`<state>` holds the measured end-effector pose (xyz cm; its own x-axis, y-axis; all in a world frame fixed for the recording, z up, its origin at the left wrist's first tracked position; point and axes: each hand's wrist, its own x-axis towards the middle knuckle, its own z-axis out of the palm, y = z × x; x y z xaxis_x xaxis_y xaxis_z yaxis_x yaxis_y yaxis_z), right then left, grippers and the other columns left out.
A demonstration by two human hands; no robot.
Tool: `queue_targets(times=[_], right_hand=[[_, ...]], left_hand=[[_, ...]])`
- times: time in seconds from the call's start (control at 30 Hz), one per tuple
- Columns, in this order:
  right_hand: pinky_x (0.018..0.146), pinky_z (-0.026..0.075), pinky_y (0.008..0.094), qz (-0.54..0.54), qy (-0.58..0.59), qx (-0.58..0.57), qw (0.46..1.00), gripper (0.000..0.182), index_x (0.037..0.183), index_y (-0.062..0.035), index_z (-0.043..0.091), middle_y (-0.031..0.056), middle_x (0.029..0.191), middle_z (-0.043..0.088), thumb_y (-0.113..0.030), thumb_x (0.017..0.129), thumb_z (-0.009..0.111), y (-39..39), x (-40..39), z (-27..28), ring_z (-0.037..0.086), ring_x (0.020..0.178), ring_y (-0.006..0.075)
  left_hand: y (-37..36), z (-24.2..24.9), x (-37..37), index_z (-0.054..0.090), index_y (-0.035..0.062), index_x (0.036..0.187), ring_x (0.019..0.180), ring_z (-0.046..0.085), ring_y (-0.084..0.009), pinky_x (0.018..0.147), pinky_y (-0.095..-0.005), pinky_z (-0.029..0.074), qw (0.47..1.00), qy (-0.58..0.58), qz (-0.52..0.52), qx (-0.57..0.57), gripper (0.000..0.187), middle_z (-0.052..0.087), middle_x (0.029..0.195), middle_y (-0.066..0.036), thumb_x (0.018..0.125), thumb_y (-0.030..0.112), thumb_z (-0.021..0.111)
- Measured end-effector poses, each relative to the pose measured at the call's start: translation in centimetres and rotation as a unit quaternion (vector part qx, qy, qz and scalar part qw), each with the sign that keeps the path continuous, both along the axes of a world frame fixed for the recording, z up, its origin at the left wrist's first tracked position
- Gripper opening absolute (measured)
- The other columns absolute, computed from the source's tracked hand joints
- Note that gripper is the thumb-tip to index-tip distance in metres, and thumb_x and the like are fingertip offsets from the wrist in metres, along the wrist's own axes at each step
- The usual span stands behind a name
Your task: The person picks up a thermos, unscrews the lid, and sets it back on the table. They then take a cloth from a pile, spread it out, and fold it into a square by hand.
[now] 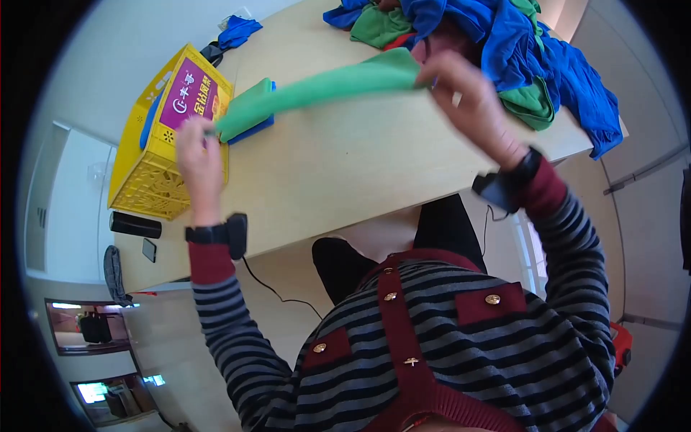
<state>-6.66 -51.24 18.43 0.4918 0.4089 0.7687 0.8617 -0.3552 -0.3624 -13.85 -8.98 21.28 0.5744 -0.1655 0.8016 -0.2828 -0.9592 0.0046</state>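
Observation:
A long green cloth (317, 88) is stretched above the table between my two hands. My left hand (197, 162) is closed on its left end, in front of the yellow crate. At the other end, my right hand (468, 97) pinches the cloth's corner; it is slightly blurred. Partly hidden behind the cloth lies a small stack of folded blue and green cloths (253, 132), beside the crate. Close behind my right hand rises a heap of crumpled blue and green cloths (515, 45).
The yellow plastic crate (153, 183) with a purple label stands at the table's left. A black cylinder (135, 224) and a phone (149, 250) lie near it. A crumpled blue cloth (239, 32) sits at the back. Part of the heap hangs over the table's (317, 173) right edge.

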Motion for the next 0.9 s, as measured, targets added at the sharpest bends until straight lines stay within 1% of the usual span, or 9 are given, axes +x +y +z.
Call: queue_targets(times=[0.07,0.13,0.2,0.3,0.4,0.6,0.73,0.83,0.9], right_hand=[[0.069,0.053,0.0414,0.011,0.163,-0.001,0.987,0.019,0.095,-0.0084,0.065,0.0138,0.088,0.062,0.001,0.08,0.059,1.7,-3.7,-6.3,0.065,0.079,0.0338],[0.066,0.052,0.0391,0.039,0.185,-0.043,0.981,0.019,0.097,-0.0073,0.064,0.0113,0.09,0.062,0.003,0.081,0.061,2.8,-5.1,-13.8,0.066,0.079,0.0292],[0.068,0.053,0.0411,0.046,0.22,-0.064,0.972,0.018,0.096,-0.0071,0.063,0.0124,0.09,0.062,0.001,0.08,0.061,3.8,-7.2,-15.4,0.066,0.081,0.0322],[0.071,0.054,0.0438,0.077,0.252,-0.076,0.962,0.015,0.095,-0.0072,0.063,0.013,0.091,0.063,-0.002,0.08,0.062,6.3,-8.1,-15.4,0.066,0.084,0.0355],[0.072,0.054,0.0451,0.11,0.263,-0.059,0.957,0.015,0.095,-0.0079,0.063,0.0124,0.091,0.063,-0.004,0.081,0.061,8.3,-8.4,-15.0,0.066,0.084,0.0358],[0.072,0.054,0.047,0.092,0.269,-0.109,0.952,0.019,0.098,-0.0097,0.062,0.0123,0.093,0.062,-0.006,0.079,0.06,7.5,-8.0,-15.7,0.066,0.083,0.0359],[0.072,0.054,0.0475,0.03,0.196,-0.183,0.963,0.022,0.099,-0.0101,0.061,0.0126,0.094,0.061,-0.006,0.078,0.058,5.9,-5.5,-17.4,0.066,0.083,0.0364],[0.071,0.054,0.0479,-0.013,0.165,-0.144,0.976,0.02,0.097,-0.0098,0.061,0.0127,0.094,0.062,-0.006,0.078,0.057,4.7,-2.6,-17.3,0.066,0.083,0.0362],[0.072,0.054,0.0472,-0.028,0.165,-0.148,0.975,0.02,0.096,-0.0095,0.063,0.0128,0.095,0.062,-0.006,0.078,0.058,3.9,-0.5,-17.5,0.066,0.085,0.0361]], left_hand=[[1.8,-7.2,-1.1,0.059,0.0042,0.093,0.103,0.057,-0.0345,0.089,-0.0431,0.046,0.993,0.113,0.028,0.025,0.02,0.061,0.101,-0.013,0.077,-0.008,0.06],[4.5,-14.7,-2.4,0.06,0.004,0.096,0.104,0.055,-0.0353,0.091,-0.0442,0.046,0.965,0.242,0.073,0.075,0.028,0.06,0.1,-0.014,0.072,-0.01,0.058],[2.7,-17.5,-4.3,0.059,0.0045,0.101,0.111,0.054,-0.0372,0.097,-0.0435,0.044,0.953,0.297,0.049,0.011,0.028,0.062,0.105,-0.015,0.076,-0.008,0.054],[-8.5,-14.8,-6.8,0.059,0.0046,0.104,0.113,0.054,-0.0377,0.098,-0.0438,0.045,0.955,0.267,-0.099,-0.081,0.031,0.062,0.107,-0.016,0.075,-0.005,0.064],[-15.9,-16.1,-7.9,0.06,0.0039,0.105,0.108,0.058,-0.0367,0.093,-0.0442,0.048,0.939,0.282,-0.131,-0.148,0.032,0.062,0.108,-0.016,0.075,-0.003,0.07],[-15.1,-19.6,-8.4,0.061,0.0022,0.102,0.093,0.062,-0.0364,0.082,-0.0428,0.051,0.928,0.288,-0.128,-0.198,0.026,0.063,0.101,-0.018,0.079,-0.003,0.072],[-14.2,-18.2,-9.8,0.061,-0.0002,0.1,0.09,0.062,-0.025,0.085,-0.0342,0.049,0.923,0.268,-0.134,-0.241,0.017,0.064,0.099,-0.012,0.086,-0.002,0.07],[-12.6,-16.9,-10.0,0.06,0.0001,0.103,0.089,0.06,-0.016,0.085,-0.029,0.048,0.903,0.247,-0.092,-0.341,0.012,0.064,0.097,-0.006,0.092,0.001,0.067],[-11.3,-15.8,-9.9,0.06,0.0006,0.106,0.092,0.058,-0.0101,0.086,-0.0258,0.047,0.85,0.251,-0.08,-0.457,0.011,0.063,0.099,-0.002,0.096,0.004,0.064]])
